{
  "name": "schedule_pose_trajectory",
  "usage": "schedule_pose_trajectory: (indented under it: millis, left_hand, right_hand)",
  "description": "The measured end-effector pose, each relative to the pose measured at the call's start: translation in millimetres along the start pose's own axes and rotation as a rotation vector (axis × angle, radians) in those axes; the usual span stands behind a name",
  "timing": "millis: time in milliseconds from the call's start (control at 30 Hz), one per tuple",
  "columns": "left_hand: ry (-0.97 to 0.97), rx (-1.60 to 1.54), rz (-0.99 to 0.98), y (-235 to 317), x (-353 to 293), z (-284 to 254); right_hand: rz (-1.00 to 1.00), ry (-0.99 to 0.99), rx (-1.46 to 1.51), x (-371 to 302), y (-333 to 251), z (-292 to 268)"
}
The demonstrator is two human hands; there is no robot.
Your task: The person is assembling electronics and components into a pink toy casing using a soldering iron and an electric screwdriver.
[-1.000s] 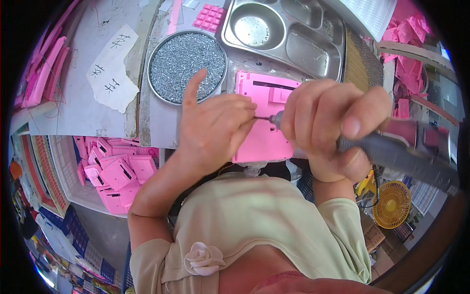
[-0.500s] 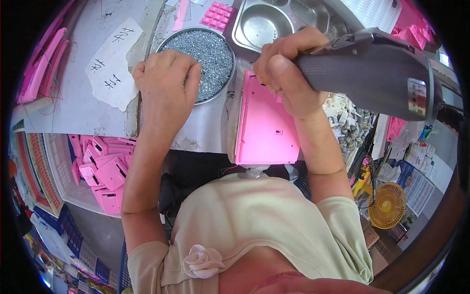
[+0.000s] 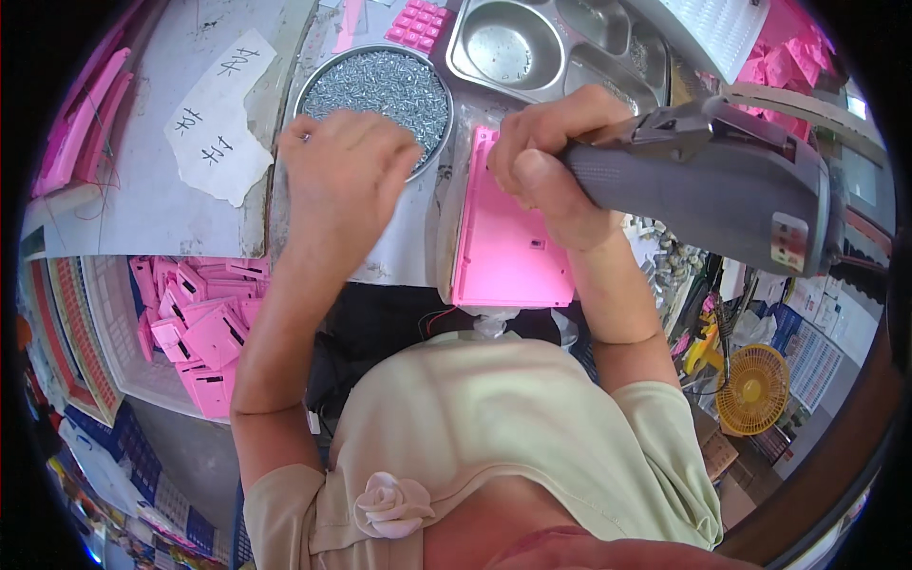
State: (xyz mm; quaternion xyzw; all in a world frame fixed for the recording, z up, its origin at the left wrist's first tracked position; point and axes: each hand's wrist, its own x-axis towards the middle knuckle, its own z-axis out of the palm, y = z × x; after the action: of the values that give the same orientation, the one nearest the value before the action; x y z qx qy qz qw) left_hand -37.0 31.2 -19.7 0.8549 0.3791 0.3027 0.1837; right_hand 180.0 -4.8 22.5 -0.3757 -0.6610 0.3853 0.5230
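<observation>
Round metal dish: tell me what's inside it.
Many small silvery metal pieces, likely screws, lie inside the round metal dish. The left grip hides its lower left part, so what lies there cannot be seen.

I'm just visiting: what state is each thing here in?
Round dish: filled with small metal screws
Left hand: fingers curled, over the dish's near side
Grey power screwdriver: held, tip hidden
Right hand: closed around the screwdriver
Pink panel: lying flat, partly hidden
White crate: holding piled pink parts
</observation>
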Motion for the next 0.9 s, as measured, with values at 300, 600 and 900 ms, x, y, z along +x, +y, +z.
schedule_pose_trajectory:
  millis: [300,600,900]
  left_hand:
    - [0.028,-0.157,0.119,37,-16,7]
    - [0.034,-0.134,0.197,39,-18,-2]
    - [0.079,-0.237,0.14,25,-38,-9]
  right_hand:
    - [-0.009,0.05,0.41,3,-56,5]
    - [-0.013,0.052,0.468,-7,-58,17]
    - [0.159,0.049,0.383,-31,-71,26]
